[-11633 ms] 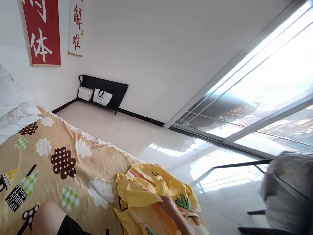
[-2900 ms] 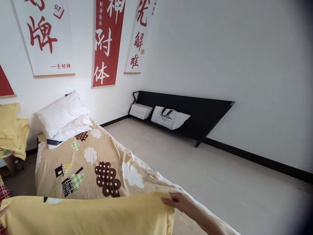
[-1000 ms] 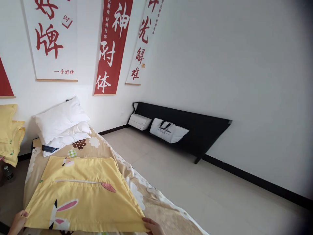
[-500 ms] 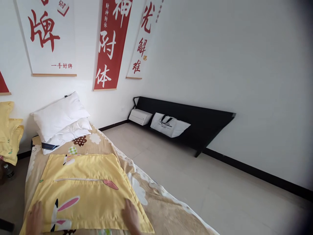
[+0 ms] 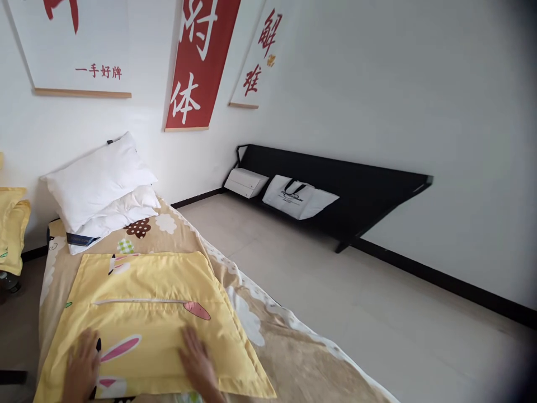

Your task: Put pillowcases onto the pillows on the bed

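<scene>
A yellow pillowcase (image 5: 146, 313) with a rabbit and carrot print lies spread flat on the bed. My left hand (image 5: 81, 366) rests flat on its near left part, fingers stretched out beside the pink rabbit ear. My right hand (image 5: 197, 361) lies flat on its near right part, fingers pointing away from me. Neither hand holds anything. The bed is covered by a tan blanket (image 5: 285, 364) with brown and white tree shapes.
Two white pillows (image 5: 98, 187) are stacked at the head of the bed. Folded yellow bedding (image 5: 10, 229) sits at the far left. A black board (image 5: 344, 193) leans on the wall, with a white box (image 5: 245, 183) and a white tote bag (image 5: 298, 198) in front. Pale floor tiles (image 5: 335, 291) lie to the right.
The pillowcase, held up by its corners before, now lies flat on the bed. Both hands have let go of the corners and slid forward over it with flat palms.
</scene>
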### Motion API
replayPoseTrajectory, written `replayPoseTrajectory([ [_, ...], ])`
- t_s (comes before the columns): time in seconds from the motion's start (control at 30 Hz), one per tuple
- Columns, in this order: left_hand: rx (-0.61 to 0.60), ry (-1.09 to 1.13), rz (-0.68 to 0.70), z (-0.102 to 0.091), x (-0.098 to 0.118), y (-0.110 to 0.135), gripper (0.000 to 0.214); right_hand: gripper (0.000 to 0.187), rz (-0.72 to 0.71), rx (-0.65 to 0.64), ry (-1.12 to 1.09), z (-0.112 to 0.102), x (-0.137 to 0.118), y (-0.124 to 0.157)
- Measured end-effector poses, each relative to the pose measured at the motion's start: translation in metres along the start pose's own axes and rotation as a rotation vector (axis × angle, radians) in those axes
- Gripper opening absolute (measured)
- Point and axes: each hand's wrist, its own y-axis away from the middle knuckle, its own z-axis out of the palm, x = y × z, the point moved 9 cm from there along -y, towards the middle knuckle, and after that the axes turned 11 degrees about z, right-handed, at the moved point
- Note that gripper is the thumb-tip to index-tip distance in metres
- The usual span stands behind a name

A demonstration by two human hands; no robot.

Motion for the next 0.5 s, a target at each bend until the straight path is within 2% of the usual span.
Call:
replayPoseTrajectory([
  [0.07, 0.080, -0.097, -0.243, -0.015, -0.057, 0.022, 0.057, 0.064, 0.032, 0.112, 0.085, -0.015, 0.062, 0.009],
  [0.1, 0.099, -0.127, -0.314, -0.021, -0.076, 0.031, 0.058, 0.064, 0.085, 0.184, 0.107, -0.021, 0.087, 0.014],
  [0.17, 0.113, -0.167, -0.345, -0.029, -0.091, 0.038, 0.057, 0.066, 0.232, 0.326, 0.111, -0.027, 0.116, 0.022],
  [0.2, 0.120, -0.184, -0.310, -0.033, -0.088, 0.036, 0.055, 0.067, 0.321, 0.382, 0.090, -0.027, 0.118, 0.025],
  [0.23, 0.134, -0.198, -0.265, -0.036, -0.080, 0.032, 0.054, 0.067, 0.381, 0.409, 0.063, -0.024, 0.108, 0.026],
  [0.27, 0.153, -0.205, -0.222, -0.038, -0.067, 0.026, 0.054, 0.067, 0.414, 0.416, 0.033, -0.019, 0.088, 0.023],
  [0.3, 0.167, -0.198, -0.174, -0.038, -0.049, 0.017, 0.055, 0.066, 0.351, 0.360, -0.004, -0.008, 0.054, 0.016],
  [0.37, 0.165, -0.130, -0.047, -0.031, -0.002, -0.008, 0.061, 0.060, 0.097, 0.257, -0.031, 0.013, -0.037, 0.003],
  [0.4, 0.144, -0.077, 0.021, -0.024, 0.025, -0.023, 0.064, 0.060, -0.152, 0.149, -0.076, 0.026, -0.093, 0.002],
  [0.43, 0.114, -0.017, 0.101, -0.015, 0.051, -0.037, 0.065, 0.060, -0.286, 0.095, -0.087, 0.034, -0.134, 0.001],
  [0.47, 0.061, 0.045, 0.185, -0.004, 0.076, -0.051, 0.065, 0.062, -0.378, 0.059, -0.096, 0.037, -0.166, 0.000],
  [0.5, 0.006, 0.087, 0.218, 0.007, 0.091, -0.063, 0.066, 0.066, -0.456, 0.026, -0.098, 0.037, -0.188, -0.002],
])
